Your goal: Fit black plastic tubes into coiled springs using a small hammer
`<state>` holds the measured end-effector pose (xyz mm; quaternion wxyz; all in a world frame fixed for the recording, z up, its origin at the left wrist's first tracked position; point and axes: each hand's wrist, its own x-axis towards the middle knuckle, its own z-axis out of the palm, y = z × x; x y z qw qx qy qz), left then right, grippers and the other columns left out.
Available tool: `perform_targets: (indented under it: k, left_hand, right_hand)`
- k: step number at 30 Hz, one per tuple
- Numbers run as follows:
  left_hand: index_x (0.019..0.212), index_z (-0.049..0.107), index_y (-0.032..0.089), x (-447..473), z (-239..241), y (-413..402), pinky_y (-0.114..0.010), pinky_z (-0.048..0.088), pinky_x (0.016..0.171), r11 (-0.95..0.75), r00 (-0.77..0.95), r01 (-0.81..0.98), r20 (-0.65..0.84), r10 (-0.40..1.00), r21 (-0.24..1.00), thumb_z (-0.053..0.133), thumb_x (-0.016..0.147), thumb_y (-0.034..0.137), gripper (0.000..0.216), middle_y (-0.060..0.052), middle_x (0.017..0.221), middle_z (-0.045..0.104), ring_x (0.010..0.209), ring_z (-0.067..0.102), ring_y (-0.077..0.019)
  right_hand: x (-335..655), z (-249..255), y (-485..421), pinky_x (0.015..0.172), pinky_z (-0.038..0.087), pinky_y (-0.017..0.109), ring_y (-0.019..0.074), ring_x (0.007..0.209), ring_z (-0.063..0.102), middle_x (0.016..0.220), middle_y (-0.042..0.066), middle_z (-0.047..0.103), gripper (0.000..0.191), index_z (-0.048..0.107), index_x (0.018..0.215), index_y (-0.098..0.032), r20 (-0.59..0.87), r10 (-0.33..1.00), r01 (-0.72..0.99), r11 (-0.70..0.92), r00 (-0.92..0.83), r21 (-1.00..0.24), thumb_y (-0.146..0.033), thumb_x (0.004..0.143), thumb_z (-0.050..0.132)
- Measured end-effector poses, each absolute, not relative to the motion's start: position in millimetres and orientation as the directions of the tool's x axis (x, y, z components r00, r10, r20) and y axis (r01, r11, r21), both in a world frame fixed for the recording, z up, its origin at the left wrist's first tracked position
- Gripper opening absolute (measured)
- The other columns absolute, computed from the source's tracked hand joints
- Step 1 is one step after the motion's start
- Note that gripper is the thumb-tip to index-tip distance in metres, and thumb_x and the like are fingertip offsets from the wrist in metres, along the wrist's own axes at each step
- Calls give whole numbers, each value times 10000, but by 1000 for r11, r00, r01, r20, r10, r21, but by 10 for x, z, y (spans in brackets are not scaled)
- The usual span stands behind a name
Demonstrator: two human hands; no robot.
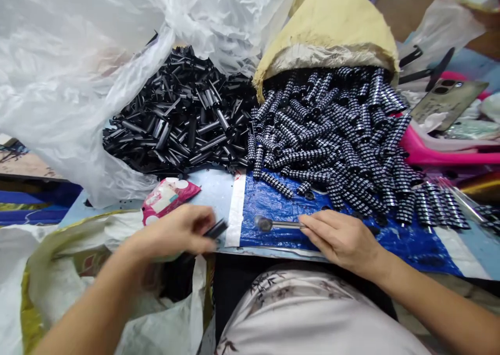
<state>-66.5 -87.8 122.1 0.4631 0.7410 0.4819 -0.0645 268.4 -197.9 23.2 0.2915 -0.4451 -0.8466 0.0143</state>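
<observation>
My left hand [177, 233] is closed around a black tube-shaped part [216, 230], low near the table's front edge above an open bag. My right hand [339, 237] rests on the blue sheet [269, 201] and pinches the end of a thin metal rod tool [273, 223] with a round head, lying flat. Behind my left hand lies a heap of smooth black plastic tubes [183, 118]. Behind my right hand spreads a heap of ribbed black grips with pale dots [336, 131].
Clear plastic sheeting [78, 58] bunches up at the back left. A yellowish sack [332, 26] tips over the ribbed grips. A pink packet [167, 196] lies near my left hand. A pink object [437, 154] and clutter sit at the right. An open white bag [58, 271] hangs below the edge.
</observation>
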Motion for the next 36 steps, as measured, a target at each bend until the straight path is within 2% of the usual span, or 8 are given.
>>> perform_targets:
  k: [4,8,11,14,20,24,30,36]
  left_hand:
    - [869,738,200,-1100,1455,-976,-226,364,539,73,480,812,-734,481,579,862,583,368,354,29,664,587,609,513,-144]
    - [964,706,186,-891,1269,-815,-278,468,634,52,284,653,-309,908,755,655,796,455,322,-50,815,672,708,596,-187]
    - [1020,666,168,-611,1073,-446,-343,491,783,-110,66,902,118,991,418,498,898,295,243,-108,985,687,879,632,-234]
    - [991,668,158,-450,942,-70,-406,463,896,-168,173,985,140,975,-47,472,889,176,221,-158,1061,677,1041,605,-303]
    - [1042,683,155,-478,819,191,-434,452,895,-270,280,950,46,959,-157,493,896,188,242,-177,1087,659,1064,587,-341]
    - [1176,654,193,-536,852,208,-404,445,921,-290,300,939,31,953,-183,469,917,213,319,-148,1155,638,1116,568,-318]
    - [1087,656,145,-497,853,259,-398,453,882,-289,294,928,-12,956,-235,444,885,153,293,-167,1076,686,1055,610,-320]
    - [1072,631,127,-451,1015,212,-419,458,804,-248,266,926,25,964,-284,355,925,184,318,-212,1059,697,991,662,-357]
  right_hand:
    - [2807,159,-1960,754,521,339,206,811,652,934,85,717,163,692,1071,-158,470,786,806,547,-402,-226,-242,970,597]
    - [2670,240,-1709,845,522,365,226,894,662,1019,99,721,230,651,1150,-148,539,762,796,551,-358,-250,-277,964,613]
    - [2475,327,-1397,808,517,363,237,858,661,996,115,723,243,620,1161,-131,586,750,852,491,-308,-180,-287,983,564]
    - [2283,366,-1128,690,488,355,251,773,642,899,124,708,245,611,1112,-131,472,831,927,369,-295,-70,-327,974,562]
    - [2151,350,-973,695,484,345,258,787,656,887,129,707,244,599,1152,-128,228,931,953,301,-285,-41,-203,920,584]
    - [2258,403,-1049,717,505,338,229,793,660,947,101,709,320,574,1223,-157,235,946,911,286,-221,-297,-246,916,578]
    - [2377,459,-1343,641,526,291,157,698,615,860,23,643,374,579,1171,-215,-18,999,170,-10,-45,-985,-442,879,630]
    - [2333,469,-1464,511,485,267,140,583,578,821,33,650,472,624,1031,-194,-374,924,-449,-368,-81,-814,-641,892,563]
